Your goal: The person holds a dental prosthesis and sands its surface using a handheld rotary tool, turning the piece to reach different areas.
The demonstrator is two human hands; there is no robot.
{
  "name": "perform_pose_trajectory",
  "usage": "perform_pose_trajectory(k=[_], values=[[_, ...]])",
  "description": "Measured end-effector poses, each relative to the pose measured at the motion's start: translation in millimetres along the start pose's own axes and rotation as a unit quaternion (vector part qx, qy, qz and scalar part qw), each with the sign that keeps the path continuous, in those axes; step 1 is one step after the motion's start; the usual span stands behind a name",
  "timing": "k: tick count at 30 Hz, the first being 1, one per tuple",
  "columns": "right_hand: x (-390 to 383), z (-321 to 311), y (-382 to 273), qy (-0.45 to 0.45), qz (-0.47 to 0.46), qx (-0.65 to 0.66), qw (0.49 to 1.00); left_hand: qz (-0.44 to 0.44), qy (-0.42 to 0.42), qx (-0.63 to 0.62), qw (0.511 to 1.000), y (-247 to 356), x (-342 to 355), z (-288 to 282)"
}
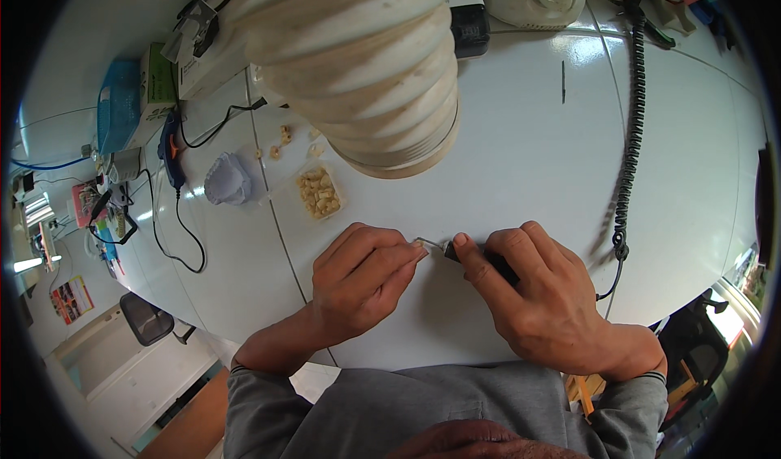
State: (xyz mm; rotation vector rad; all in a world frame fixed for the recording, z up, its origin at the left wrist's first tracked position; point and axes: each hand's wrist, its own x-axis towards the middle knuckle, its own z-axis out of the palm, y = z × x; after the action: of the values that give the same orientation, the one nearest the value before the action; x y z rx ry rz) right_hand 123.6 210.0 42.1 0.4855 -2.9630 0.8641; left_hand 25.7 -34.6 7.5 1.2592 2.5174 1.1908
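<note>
My right hand (pixel 545 296) is wrapped round a black rotary handpiece (pixel 498 265), whose thin metal shank (pixel 431 243) points left. The shank's tip ends at the fingertips of my left hand (pixel 364 276), which are pinched together. Whatever the left fingers hold is small and mostly hidden, so I cannot make it out. Both hands are low over the white tabletop (pixel 504 166), close to my body. Beyond the left hand sits a small clear box (pixel 339 201) filled with yellowish tooth-shaped pieces (pixel 317 191).
A wide ribbed hose (pixel 366 69) hangs over the table's middle. Loose yellowish pieces (pixel 285 135) and a pale plaster model (pixel 228 180) lie left. A blue corded tool (pixel 171 148) rests farther left. A coiled black cord (pixel 630 150) runs down the right. A beige dial unit (pixel 533 0) stands behind.
</note>
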Motion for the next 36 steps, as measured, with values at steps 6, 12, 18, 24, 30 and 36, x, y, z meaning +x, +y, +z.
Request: perform_pose_trajectory(k=[6, 12, 18, 24, 30, 36], values=[[-0.6, 3.0, 1.6, 0.01, 0.002, 0.0, 1.0, 0.003, 0.0, 0.003, 1.0, -0.2, -0.4, -0.1], [-1.1, 4.2, 1.8, 0.018, 0.004, 0.001, 1.0, 0.003, -0.003, 0.0, 1.0, -0.6, -1.1, -0.3], [-0.4, 3.4, 2.1, 0.012, 0.0, 0.004, 1.0, 0.005, 0.001, 0.003, 1.0, -0.2, 1.2, -0.4], [-0.5, 4.3, 1.9, 0.016, 0.002, 0.002, 1.0, 0.006, -0.002, 0.001, 1.0, -0.2, 0.8, -0.7], [-0.6, 4.3, 2.1, 0.016, 0.004, 0.004, 1.0, 0.007, -0.004, 0.001, 1.0, -0.5, 0.3, -0.7], [-0.6, 3.5, 2.2, 0.01, 0.006, 0.007, 1.0, 0.005, 0.001, 0.002, 1.0, 0.5, 2.1, -0.2]])
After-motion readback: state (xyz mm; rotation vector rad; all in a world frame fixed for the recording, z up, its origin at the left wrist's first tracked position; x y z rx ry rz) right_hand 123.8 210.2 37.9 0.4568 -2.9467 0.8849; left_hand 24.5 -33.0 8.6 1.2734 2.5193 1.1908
